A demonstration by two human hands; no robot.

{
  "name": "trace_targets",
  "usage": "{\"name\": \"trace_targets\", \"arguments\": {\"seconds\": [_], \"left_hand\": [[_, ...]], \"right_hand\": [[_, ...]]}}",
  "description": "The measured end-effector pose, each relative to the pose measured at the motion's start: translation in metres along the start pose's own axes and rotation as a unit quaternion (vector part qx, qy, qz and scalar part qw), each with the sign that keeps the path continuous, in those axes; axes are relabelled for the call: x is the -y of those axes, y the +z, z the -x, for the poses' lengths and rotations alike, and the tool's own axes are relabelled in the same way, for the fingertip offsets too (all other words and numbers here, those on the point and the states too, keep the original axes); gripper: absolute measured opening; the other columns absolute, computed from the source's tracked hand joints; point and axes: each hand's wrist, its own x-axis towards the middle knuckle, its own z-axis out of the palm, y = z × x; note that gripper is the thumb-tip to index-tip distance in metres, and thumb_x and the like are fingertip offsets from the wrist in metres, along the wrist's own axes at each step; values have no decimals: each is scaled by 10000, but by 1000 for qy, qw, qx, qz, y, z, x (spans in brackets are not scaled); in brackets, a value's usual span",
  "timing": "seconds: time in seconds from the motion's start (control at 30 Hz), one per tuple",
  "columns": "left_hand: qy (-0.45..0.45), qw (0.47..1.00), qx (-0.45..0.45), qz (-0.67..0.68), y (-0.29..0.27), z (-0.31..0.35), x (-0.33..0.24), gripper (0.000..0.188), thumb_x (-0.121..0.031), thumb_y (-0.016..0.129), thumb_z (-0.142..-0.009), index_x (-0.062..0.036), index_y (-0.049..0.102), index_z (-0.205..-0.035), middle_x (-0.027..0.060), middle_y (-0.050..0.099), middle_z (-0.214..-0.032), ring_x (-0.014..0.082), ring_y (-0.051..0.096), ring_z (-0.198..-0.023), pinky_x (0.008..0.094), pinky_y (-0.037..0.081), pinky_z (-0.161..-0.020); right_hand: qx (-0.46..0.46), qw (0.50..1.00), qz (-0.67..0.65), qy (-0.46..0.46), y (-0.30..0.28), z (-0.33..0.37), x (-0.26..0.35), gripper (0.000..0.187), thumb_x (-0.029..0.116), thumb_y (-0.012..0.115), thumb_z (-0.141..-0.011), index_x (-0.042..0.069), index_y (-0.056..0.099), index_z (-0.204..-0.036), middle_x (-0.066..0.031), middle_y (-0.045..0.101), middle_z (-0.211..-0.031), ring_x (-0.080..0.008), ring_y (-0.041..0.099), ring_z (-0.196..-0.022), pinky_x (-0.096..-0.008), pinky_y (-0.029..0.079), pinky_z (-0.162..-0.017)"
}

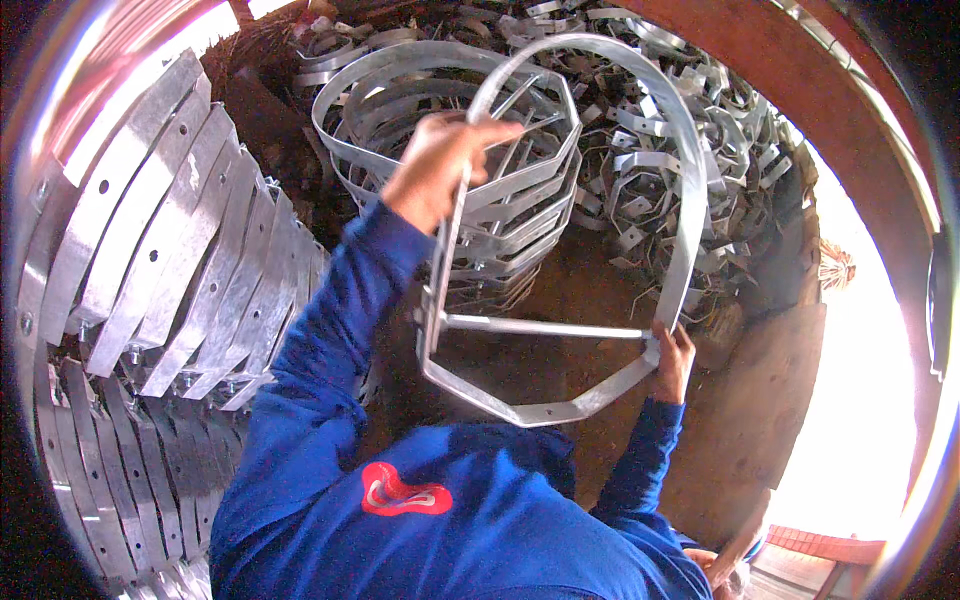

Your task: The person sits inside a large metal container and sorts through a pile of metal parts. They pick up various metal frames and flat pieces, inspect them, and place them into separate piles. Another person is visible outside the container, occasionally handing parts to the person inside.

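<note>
Galvanised steel bracket frame (pixel 560 250) — a curved strap joined to an angular one — is held up before the person. Left hand (pixel 440 165) fingers wrap its upper left edge; right hand (pixel 672 358) fingers pinch its lower right corner — above a stack of similar frames (pixel 500 215), beside flat perforated straps (pixel 160 250).

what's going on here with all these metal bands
A person in a blue top holds up a large metal hoop, a curved band bolted to an angular one. The left hand grips its upper left side and the right hand its lower right corner. Behind it sits a stack of hoops, with flat strips at left and loose brackets beyond.
</note>
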Motion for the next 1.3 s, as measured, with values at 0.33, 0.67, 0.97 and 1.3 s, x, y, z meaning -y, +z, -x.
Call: {"name": "trace_targets", "arguments": {"seconds": [0.33,0.67,0.97,1.3], "left_hand": [[-65,998,0,9,-146,-170,-36,262,-105,664,-794,-108,416,-707,-26,395,-581,63,338,-393,218,293,-385],[-107,987,-112,35,-240,-267,-6,212,-197,658,-824,-113,463,-826,12,416,-623,82,347,-405,253,308,-391],[-117,984,-137,6,-277,-287,43,173,-214,528,-895,-78,424,-876,55,428,-652,119,354,-439,273,289,-392],[143,877,-52,-456,-433,-341,67,179,-164,492,-871,-30,610,-860,128,583,-722,245,575,-578,392,452,-495]], "right_hand": [[188,881,273,-337,97,-203,128,194,234,642,-843,52,690,-893,-56,665,-669,-154,625,-511,-284,491,-475],[140,941,241,-193,244,-328,156,277,223,678,-781,-40,708,-863,-69,642,-709,-162,571,-557,-328,476,-516],[167,897,335,-235,281,-342,163,311,308,694,-734,72,753,-927,-107,708,-811,-186,645,-735,-315,504,-719],[195,881,350,-251,301,-328,187,431,395,742,-679,133,744,-1021,-145,716,-953,-249,680,-917,-322,503,-873]]}}
